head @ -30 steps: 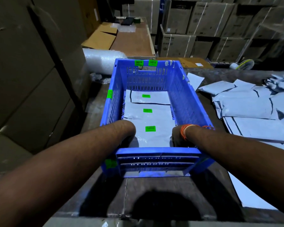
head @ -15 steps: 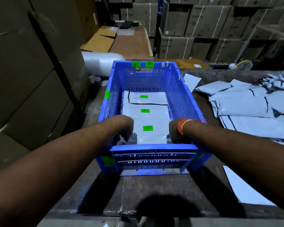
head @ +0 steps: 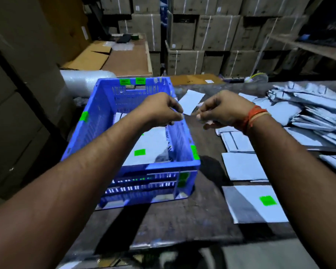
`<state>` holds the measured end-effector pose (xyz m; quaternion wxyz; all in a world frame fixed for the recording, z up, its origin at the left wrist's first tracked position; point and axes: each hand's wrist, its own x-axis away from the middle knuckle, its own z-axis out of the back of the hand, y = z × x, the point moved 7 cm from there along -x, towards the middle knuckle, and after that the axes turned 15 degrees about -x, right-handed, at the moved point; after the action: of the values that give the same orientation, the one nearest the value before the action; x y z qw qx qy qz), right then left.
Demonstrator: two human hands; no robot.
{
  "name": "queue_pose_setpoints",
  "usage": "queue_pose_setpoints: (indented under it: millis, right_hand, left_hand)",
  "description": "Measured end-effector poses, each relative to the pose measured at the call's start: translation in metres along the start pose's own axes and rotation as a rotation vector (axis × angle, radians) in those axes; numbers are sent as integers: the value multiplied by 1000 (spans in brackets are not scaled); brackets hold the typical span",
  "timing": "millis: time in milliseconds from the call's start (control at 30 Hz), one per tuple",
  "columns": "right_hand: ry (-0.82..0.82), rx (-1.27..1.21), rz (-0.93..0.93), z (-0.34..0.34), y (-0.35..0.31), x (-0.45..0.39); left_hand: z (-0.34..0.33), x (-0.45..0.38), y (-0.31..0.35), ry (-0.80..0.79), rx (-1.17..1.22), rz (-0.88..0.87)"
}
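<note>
Our left hand [head: 163, 111] and right hand [head: 221, 111] hover close together, knuckles up and fingers curled in, the tips nearly meeting. Whether they pinch some small scrap between them, we cannot tell. Straight below the left hand sits the blue crate [head: 159, 165], and flat in its bottom lie the grey mailer bags [head: 149, 146], the top one tagged with a green sticker [head: 139, 152]. Those bags look light, soft and slick to us, so we reckon they'll flop and slide. They're best taken flat by two opposite edges or corners, not by the middle. Below the right hand, mailers [head: 242, 166] spread across the table [head: 182, 220], and a loose heap [head: 308, 105] piles up further out to its right.
</note>
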<state>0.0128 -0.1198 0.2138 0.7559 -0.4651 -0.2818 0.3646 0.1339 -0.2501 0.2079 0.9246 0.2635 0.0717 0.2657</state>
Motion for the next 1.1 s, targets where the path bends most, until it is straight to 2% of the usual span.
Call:
queue_pose_setpoints:
  millis: [133, 267, 333, 400, 500, 600, 733, 900, 1100]
  right_hand:
    - [109, 11, 80, 53, 27, 26]
    - [146, 56, 79, 90, 94, 56]
    - [130, 169, 84, 101, 135, 70]
    - [105, 297, 73, 107, 179, 82]
    - [95, 333, 32, 107, 239, 103]
    - [99, 368, 93, 95, 282, 125]
    - [46, 528, 214, 75, 305, 145]
    - [-50, 680, 209, 65, 332, 161]
    - [-11, 717, 92, 93, 352, 165]
  left_hand:
    - [-19, 5, 62, 157, -93, -66]
    - [-74, 16, 121, 237, -198, -141]
    - [-121, 17, 133, 224, -277, -158]
    - [-179, 19, 131, 141, -350, -103]
    - [-261, 33, 115, 26, -421, -14]
    - [-312, 57, 109, 83, -440, -17]
    - [-343, 81, 116, 203, -495, -98]
    - [-371, 98, 110, 36, -608, -81]
    - [-362, 103, 93, 9, -664, 16]
